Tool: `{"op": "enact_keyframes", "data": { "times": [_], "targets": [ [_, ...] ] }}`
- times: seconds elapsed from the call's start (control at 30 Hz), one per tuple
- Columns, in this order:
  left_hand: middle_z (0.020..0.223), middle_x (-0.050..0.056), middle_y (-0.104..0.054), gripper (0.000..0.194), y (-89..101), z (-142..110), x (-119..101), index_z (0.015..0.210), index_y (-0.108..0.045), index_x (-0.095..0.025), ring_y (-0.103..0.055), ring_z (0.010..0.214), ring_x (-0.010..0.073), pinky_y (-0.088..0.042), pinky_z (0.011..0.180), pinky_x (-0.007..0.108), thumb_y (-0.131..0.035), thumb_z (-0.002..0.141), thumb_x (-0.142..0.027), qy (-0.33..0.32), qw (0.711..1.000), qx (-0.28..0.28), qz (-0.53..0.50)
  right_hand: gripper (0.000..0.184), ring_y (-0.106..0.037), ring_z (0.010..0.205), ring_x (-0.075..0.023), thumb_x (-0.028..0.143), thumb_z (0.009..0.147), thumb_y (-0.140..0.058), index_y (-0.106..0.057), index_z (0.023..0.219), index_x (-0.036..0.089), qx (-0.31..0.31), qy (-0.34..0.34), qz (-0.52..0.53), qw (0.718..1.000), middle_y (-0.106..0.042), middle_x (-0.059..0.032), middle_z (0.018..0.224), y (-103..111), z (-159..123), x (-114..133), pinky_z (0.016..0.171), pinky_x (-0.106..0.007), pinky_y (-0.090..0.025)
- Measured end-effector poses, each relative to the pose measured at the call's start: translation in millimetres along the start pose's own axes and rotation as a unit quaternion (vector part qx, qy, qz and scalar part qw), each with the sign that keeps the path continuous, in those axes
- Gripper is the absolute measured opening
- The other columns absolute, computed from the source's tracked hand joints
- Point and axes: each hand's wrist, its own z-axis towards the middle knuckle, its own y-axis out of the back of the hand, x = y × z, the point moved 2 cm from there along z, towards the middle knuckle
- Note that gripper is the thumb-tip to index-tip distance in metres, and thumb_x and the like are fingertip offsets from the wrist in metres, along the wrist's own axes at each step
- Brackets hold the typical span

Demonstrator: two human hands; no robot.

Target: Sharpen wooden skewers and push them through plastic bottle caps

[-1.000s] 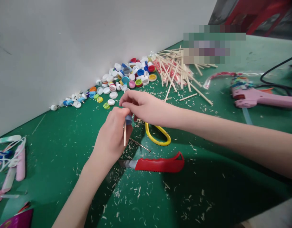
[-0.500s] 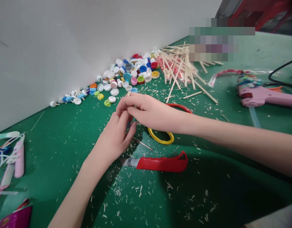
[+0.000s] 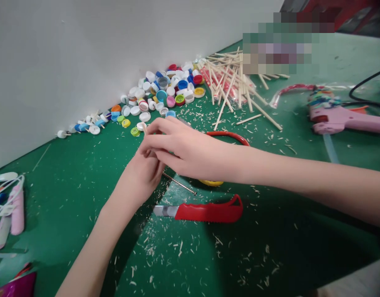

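Observation:
My right hand (image 3: pixel 174 144) is closed, its fingers curled over my left hand (image 3: pixel 142 173) above the table. A pale wooden stick (image 3: pixel 144 128) pokes out a little past my right fingertips. My left fingers are bent under the right hand and mostly covered, so what they hold is hidden. Just below the hands lies a thin metal rod (image 3: pixel 182 185). A red-handled knife (image 3: pixel 210 211) rests nearer to me, blade pointing left. Behind my right wrist show a red curved handle (image 3: pixel 231 135) and part of a yellow loop (image 3: pixel 212 182).
Bottle caps (image 3: pixel 161 95) are heaped along the white wall (image 3: pixel 84 53), with caps on short sticks (image 3: pixel 92 126) at left. Wooden sticks (image 3: pixel 236 84) lie at the back. A pink glue gun (image 3: pixel 335 119) is at right, pink tools (image 3: pixel 18 210) at left. Shavings litter the green table (image 3: pixel 69 198).
Both hands have shifted slightly left, and my right hand now covers more of the left fingers. The view has moved a little; the knife and rod lie as before.

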Motion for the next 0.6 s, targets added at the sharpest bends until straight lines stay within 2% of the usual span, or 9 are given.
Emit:
{"op": "enact_keyframes", "data": {
  "times": [0.1,0.23,0.37,0.5,0.6],
  "targets": [
    [0.087,0.005,-0.055,0.018,8.5,-2,6,0.091,-0.05,-0.019,-0.055,0.082,0.0149,-0.048,0.071,0.03,-0.034,0.094,-0.026,0.041,0.999,-0.028,-0.005,0.034,-0.042,0.114,-0.0203,0.015,0.094,-0.032,-0.058,0.114,0.025,-0.05,-0.013,0.018,0.999,-0.051,-0.0062,0.117,5,2,0,0.098,-0.039,-0.035],
    [0.078,0.001,-0.053,0.018,9.5,-5,16,0.092,-0.045,-0.02,-0.051,0.07,0.0116,-0.043,0.064,0.026,-0.032,0.096,-0.031,0.099,0.995,-0.028,-0.013,0.034,-0.043,0.11,-0.0174,0.016,0.095,-0.032,-0.056,0.118,0.016,-0.078,-0.029,0.042,0.996,-0.051,-0.0089,0.114,7,3,-2,0.099,-0.034,-0.035],
    [0.085,0.005,-0.053,0.02,0.6,-6,24,0.098,-0.046,-0.018,-0.053,0.075,0.0144,-0.044,0.066,0.028,-0.031,0.095,-0.031,0.06,0.998,-0.016,0.032,0.029,-0.044,0.109,-0.0186,0.019,0.094,-0.035,-0.059,0.109,0.02,-0.05,-0.055,0.049,0.996,-0.052,-0.0078,0.113,1,3,-7,0.098,-0.035,-0.035],
    [0.089,0.007,-0.055,0.029,-3.0,-8,27,0.118,-0.043,-0.016,-0.055,0.083,0.018,-0.047,0.072,0.032,-0.032,0.094,-0.028,0.019,0.998,-0.012,0.052,0.027,-0.046,0.107,-0.0189,0.026,0.093,-0.038,-0.059,0.108,0.021,0.016,-0.113,0.093,0.989,-0.054,-0.0059,0.111,-5,1,-13,0.094,-0.035,-0.038],
    [0.092,0.008,-0.055,0.03,-2.7,-8,27,0.121,-0.042,-0.017,-0.057,0.087,0.019,-0.049,0.076,0.034,-0.034,0.094,-0.026,0.014,0.999,-0.018,0.043,0.028,-0.049,0.107,-0.0181,0.03,0.094,-0.036,-0.056,0.112,0.022,0.019,-0.134,0.122,0.983,-0.056,-0.0053,0.112,-6,1,-15,0.09,-0.033,-0.041]
  ]
}}
